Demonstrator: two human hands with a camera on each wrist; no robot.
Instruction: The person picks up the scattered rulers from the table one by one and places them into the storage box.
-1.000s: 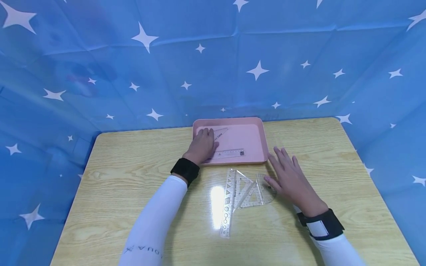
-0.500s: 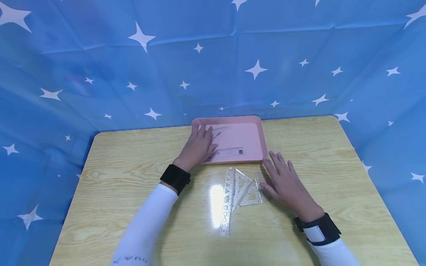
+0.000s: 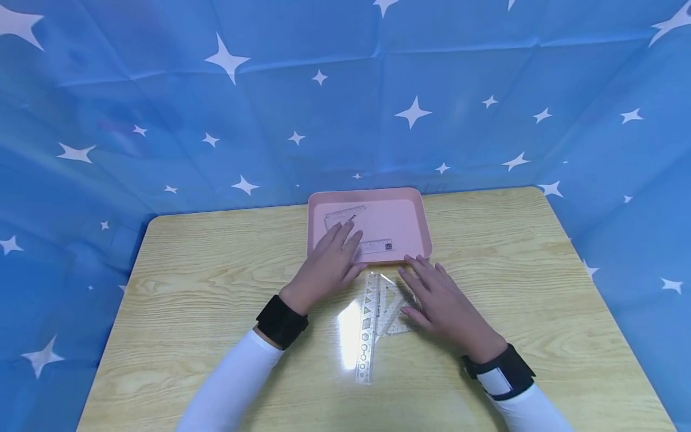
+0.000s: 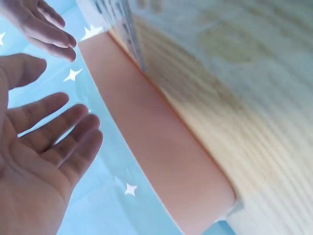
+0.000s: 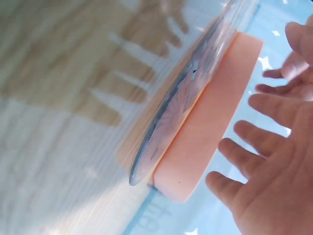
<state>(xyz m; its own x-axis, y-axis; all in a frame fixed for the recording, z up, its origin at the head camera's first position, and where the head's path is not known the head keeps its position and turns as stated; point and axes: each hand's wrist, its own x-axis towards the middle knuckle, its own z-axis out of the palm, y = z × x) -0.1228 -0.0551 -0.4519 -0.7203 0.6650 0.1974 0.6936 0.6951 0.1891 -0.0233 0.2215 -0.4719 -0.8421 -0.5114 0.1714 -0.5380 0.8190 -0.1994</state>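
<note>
My left hand (image 3: pixel 332 261) hovers over the front left edge of the pink tray (image 3: pixel 399 222), fingers loosely straight and holding nothing. In the tray lie a clear set square (image 3: pixel 344 214) and a short clear ruler (image 3: pixel 376 246), both partly covered by that hand. My right hand (image 3: pixel 450 306) hangs over the table near the tray's front right, fingers spread, nothing held. Below it, partly hidden, are overlapping clear set squares (image 3: pixel 390 306). Beside them lies a long clear ruler (image 3: pixel 367 336) with cut-out shapes. A clear protractor (image 5: pixel 173 110) with a curved edge shows in the right wrist view.
The wood-grain table (image 3: pixel 216 270) carries everything. Behind the tray, a blue curtain (image 3: pixel 345 120) with white stars rises close along the table's back edge. A bright glare patch (image 3: pixel 348 333) lies left of the long ruler.
My left hand has drawn back from inside the tray toward its front edge, uncovering more of the set square. The right hand has moved left, over the set squares and protractor.
</note>
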